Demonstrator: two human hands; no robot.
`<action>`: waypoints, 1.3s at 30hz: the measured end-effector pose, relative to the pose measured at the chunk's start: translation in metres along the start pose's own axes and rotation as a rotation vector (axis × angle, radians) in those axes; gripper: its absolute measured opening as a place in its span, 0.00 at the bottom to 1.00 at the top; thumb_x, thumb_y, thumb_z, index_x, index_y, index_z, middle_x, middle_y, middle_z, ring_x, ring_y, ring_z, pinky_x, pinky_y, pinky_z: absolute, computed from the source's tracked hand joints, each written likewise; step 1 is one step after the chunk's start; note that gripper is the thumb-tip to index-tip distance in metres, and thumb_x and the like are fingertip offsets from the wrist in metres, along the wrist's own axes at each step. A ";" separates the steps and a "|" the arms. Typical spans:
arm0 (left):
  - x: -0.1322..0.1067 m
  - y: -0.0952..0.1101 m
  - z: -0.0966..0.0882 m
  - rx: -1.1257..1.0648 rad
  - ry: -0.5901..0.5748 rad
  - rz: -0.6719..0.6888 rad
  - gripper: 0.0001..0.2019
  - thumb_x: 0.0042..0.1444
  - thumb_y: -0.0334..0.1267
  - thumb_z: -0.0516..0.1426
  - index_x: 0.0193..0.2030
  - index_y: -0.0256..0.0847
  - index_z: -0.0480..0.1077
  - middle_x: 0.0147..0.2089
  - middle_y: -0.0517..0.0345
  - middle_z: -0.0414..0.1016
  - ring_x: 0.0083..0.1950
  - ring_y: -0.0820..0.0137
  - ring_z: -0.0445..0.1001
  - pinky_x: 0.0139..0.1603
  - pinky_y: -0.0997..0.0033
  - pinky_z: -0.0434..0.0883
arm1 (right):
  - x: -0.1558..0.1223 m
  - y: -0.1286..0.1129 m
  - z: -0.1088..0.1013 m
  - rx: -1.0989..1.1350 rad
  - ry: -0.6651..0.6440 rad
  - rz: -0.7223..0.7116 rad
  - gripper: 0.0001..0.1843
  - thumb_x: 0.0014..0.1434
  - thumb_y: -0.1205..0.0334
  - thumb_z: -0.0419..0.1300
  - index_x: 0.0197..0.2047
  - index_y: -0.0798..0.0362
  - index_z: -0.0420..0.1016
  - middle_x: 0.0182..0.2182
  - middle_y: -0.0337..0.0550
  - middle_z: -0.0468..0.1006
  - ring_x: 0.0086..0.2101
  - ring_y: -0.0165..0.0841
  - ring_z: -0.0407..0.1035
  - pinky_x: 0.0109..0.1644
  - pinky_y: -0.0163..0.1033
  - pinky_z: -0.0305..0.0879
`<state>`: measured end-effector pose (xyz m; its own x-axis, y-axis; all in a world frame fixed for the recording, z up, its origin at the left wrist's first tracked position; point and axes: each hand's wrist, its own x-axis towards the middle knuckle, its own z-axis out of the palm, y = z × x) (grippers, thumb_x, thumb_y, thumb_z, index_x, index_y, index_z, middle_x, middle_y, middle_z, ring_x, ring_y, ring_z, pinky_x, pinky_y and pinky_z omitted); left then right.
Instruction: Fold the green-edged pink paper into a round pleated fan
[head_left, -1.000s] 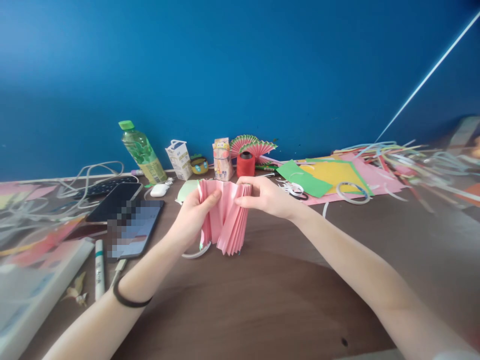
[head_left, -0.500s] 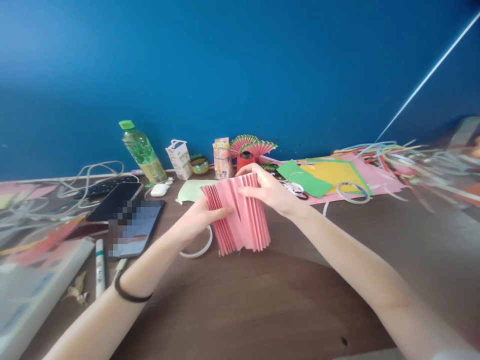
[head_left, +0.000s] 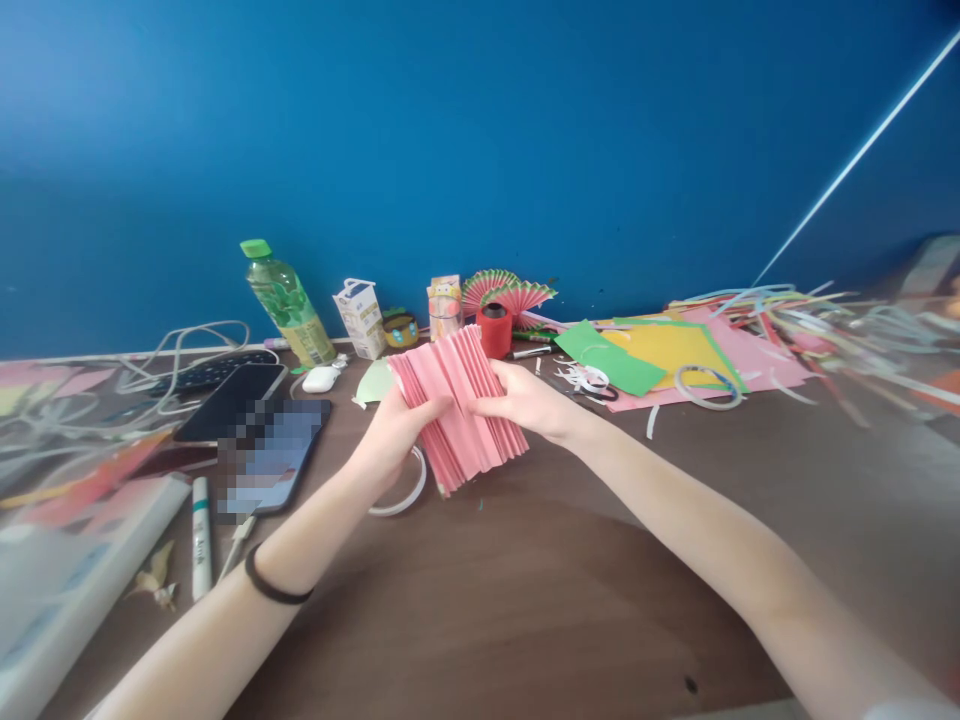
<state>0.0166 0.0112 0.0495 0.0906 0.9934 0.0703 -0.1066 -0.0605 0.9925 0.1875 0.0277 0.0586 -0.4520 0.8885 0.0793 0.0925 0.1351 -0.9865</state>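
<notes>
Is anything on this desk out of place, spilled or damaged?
Nothing looks spilled or damaged. The only untidy spot is far right: thin paper strips lie in a loose tangle. The left hand and right hand hold the pleated pink paper tilted.

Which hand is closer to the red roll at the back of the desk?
The right. The right hand sits just in front of the red roll, holding the pleated pink paper; the left hand grips the paper's other side, farther left.

Your head camera is looking forward and down over the counter (head_left: 525,600), sitting close above your forearms and facing the blue wall (head_left: 480,150).
</notes>
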 end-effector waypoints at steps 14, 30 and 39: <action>-0.009 0.000 0.011 0.032 -0.081 -0.134 0.17 0.43 0.32 0.61 0.44 0.35 0.70 0.43 0.49 0.77 0.46 0.57 0.74 0.50 0.56 0.70 | 0.003 0.009 -0.009 -0.263 0.009 -0.144 0.26 0.56 0.63 0.55 0.58 0.54 0.58 0.60 0.47 0.59 0.59 0.38 0.54 0.63 0.48 0.52; -0.002 -0.005 0.001 0.019 -0.134 -0.159 0.19 0.45 0.32 0.59 0.47 0.37 0.70 0.42 0.50 0.78 0.46 0.57 0.74 0.51 0.56 0.69 | -0.002 -0.001 -0.014 -0.248 0.036 -0.047 0.20 0.54 0.60 0.57 0.51 0.51 0.64 0.49 0.47 0.70 0.56 0.44 0.58 0.61 0.56 0.53; -0.002 -0.008 -0.001 -0.029 -0.203 -0.167 0.20 0.46 0.35 0.60 0.49 0.38 0.70 0.43 0.48 0.77 0.46 0.57 0.74 0.48 0.58 0.71 | -0.002 0.000 -0.009 -0.185 -0.055 -0.053 0.28 0.49 0.63 0.61 0.54 0.53 0.60 0.50 0.49 0.69 0.50 0.42 0.65 0.55 0.52 0.62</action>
<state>0.0166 0.0098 0.0413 0.3060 0.9492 -0.0729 -0.1018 0.1088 0.9888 0.1965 0.0304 0.0598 -0.5075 0.8535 0.1180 0.2261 0.2641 -0.9376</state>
